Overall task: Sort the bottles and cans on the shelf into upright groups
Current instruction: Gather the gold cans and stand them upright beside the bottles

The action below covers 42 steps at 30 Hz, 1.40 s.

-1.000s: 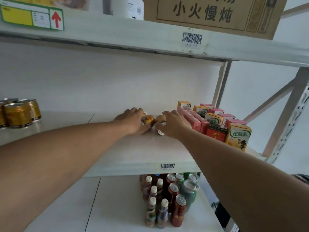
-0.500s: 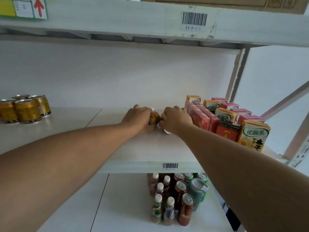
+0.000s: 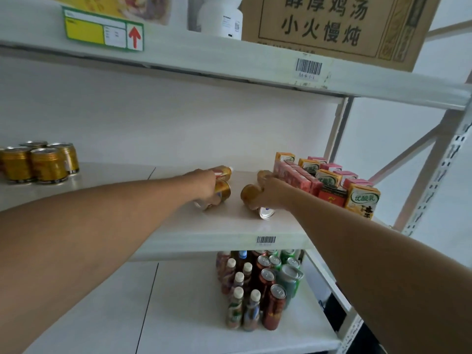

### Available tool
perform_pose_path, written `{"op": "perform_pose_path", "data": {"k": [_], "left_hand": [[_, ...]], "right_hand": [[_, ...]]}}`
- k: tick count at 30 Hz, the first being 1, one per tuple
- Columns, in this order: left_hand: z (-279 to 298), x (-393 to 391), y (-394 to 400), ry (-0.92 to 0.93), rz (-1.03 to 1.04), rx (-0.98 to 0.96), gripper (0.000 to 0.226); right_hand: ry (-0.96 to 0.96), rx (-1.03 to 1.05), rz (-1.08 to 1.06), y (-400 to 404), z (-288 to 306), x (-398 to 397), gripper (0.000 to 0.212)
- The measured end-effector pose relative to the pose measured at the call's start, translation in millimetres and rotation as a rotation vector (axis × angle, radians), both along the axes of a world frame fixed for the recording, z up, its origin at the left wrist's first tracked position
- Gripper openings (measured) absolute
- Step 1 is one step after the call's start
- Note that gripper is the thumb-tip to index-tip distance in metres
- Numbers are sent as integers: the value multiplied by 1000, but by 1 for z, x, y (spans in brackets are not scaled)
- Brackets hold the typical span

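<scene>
- Gold metal can (image 3: pixel 222 190), lying tipped mid-shelf: left hand (image 3: pixel 204 186) grip clenched round it.
- Second gold can (image 3: pixel 249 194), tipped: right hand (image 3: pixel 272 194) grasping it.
- Step: gathering; next, likely stand both beside upright gold cans (image 3: pixel 40 163) at 9 o'clock.

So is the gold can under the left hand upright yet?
No, tipped. The gold can lies on its side under the left hand, round end facing right.

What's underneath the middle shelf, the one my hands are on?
Under the middle shelf, on the lower shelf, stands an upright cluster of white-capped bottles and cans. The shelf edge covers the cluster's back rows, so how far it extends cannot be seen.
</scene>
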<state>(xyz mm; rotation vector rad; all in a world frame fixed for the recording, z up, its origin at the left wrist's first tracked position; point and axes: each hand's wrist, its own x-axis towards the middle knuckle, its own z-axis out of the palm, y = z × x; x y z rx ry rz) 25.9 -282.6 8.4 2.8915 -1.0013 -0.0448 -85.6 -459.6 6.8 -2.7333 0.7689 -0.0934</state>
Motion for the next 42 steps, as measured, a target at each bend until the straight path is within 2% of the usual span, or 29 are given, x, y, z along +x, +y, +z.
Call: {"op": "perform_pose_path", "data": {"k": [2,5,8,12,13,16,17,20,23,28,34,38,42], "left_hand": [[-2,0,5,26,-16,-11,71],[-6,-1,13,97,-10,-103,86],[-12,-2,24,158,-10,-208,72],[-16,-2,50,243,68,-415,54],[-15,-2,58,245,97,-488,51],[-12,-5,83,227,174,-664,50],[-11,-7,93,214,209,-704,54],[-9,-14,124,152,312,-815,70],[-11,-19,159,98,407,-906,67],[-13,-16,228,60,482,-883,56],[-23,4,326,119,459,-857,64],[-30,24,377,136,461,-882,53],[-37,45,410,106,514,-918,62]], "right_hand": [[26,9,-5,8,-1,-7,101],[46,-27,-2,19,-1,-13,92],[-5,-25,22,28,-3,-21,82],[-239,159,5,22,-10,-21,86],[-283,221,2,21,-8,-19,82],[-437,367,45,23,-7,-9,35],[-487,422,77,26,-7,-5,33],[-561,559,183,45,-13,8,46],[-562,644,263,79,-24,23,66],[-579,645,339,151,-35,47,71],[-574,625,385,232,-27,84,62],[-575,650,392,284,-27,109,70],[-571,655,411,321,-36,129,60]]}}
